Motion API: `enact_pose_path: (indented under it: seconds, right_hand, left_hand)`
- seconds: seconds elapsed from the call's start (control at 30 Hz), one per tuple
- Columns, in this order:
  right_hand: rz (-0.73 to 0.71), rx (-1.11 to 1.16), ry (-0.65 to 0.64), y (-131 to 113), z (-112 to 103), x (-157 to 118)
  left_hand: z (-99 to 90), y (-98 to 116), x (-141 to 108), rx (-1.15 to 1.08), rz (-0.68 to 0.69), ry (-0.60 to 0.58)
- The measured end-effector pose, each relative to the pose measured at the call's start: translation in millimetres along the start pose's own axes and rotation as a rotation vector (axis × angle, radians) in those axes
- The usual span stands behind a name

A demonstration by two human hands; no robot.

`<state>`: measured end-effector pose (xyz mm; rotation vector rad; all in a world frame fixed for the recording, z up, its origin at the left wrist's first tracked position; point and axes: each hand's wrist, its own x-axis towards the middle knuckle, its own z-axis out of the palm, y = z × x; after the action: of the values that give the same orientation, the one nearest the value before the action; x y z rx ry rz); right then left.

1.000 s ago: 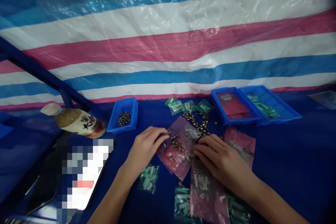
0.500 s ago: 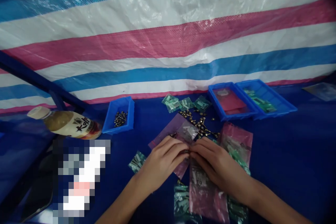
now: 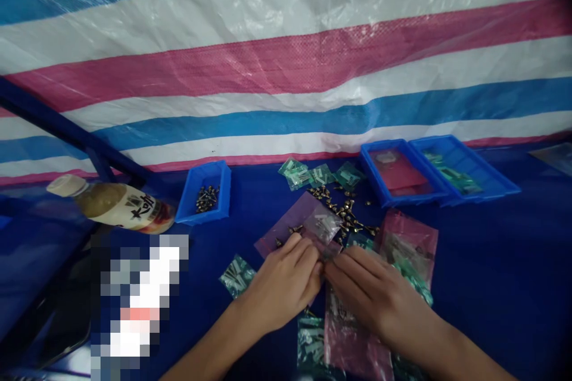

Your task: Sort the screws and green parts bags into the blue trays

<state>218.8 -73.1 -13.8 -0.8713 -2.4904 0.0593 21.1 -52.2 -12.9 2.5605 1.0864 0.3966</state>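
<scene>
The bag is purple, the tarp striped pink, white and blue.

Left hand and right hand meet over a purple plastic bag beside loose brass screws.

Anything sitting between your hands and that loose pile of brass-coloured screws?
Yes. A small clear plastic bag lies on the purple bag, beyond the left hand and right hand, partly between them and the screws. A green packet also lies just beyond the right hand.
</scene>
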Motion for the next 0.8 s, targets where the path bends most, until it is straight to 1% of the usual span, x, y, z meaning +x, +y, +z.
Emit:
enact_pose_path:
  seconds: [0.13,0.23,0.3,0.37,0.43,0.5,0.53,0.6,0.67,0.7,0.77,0.8]
  right_hand:
    - [-0.097,-0.102,0.042,-4,-6,1]
    - [-0.099,-0.106,0.036,-3,-7,1]
    - [-0.073,-0.079,0.002,0,-6,0]
    - [-0.035,-0.061,-0.031,3,-3,-2]
    - [0.004,-0.061,-0.039,5,-1,-3]
    - [0.033,-0.061,-0.042,6,0,-3]
    - [0.043,-0.058,-0.043,6,1,-3]
    - [0.052,-0.054,-0.053,6,1,-2]
    - [0.052,-0.056,-0.045,6,3,-2]
    - [0.051,-0.055,-0.030,6,3,-3]
    - [0.050,-0.051,0.004,7,5,-3]
    - [0.051,-0.049,0.017,7,6,-3]
  left_hand:
    - [1.3,0,-2,-0.168,-0.013,0.026]
    - [2.0,1,0,-0.207,-0.032,0.074]
    - [-1.5,-3,0,-0.195,-0.038,0.143]
    - [-11.1,-13,-1,-0.124,-0.059,0.287]
    - [-27.3,-29,-7,0.035,-0.133,0.493]
    - [-47.3,-49,-16,0.261,-0.293,0.674]
    - [-57.2,-59,-21,0.354,-0.391,0.747]
    - [-73.4,-76,-31,0.512,-0.590,0.836]
    - [-82.0,-85,-37,0.583,-0.693,0.853]
    - [-83.0,-86,-37,0.594,-0.712,0.845]
    - [-79.5,-82,-35,0.565,-0.682,0.790]
    - [-75.5,-78,-33,0.523,-0.631,0.722]
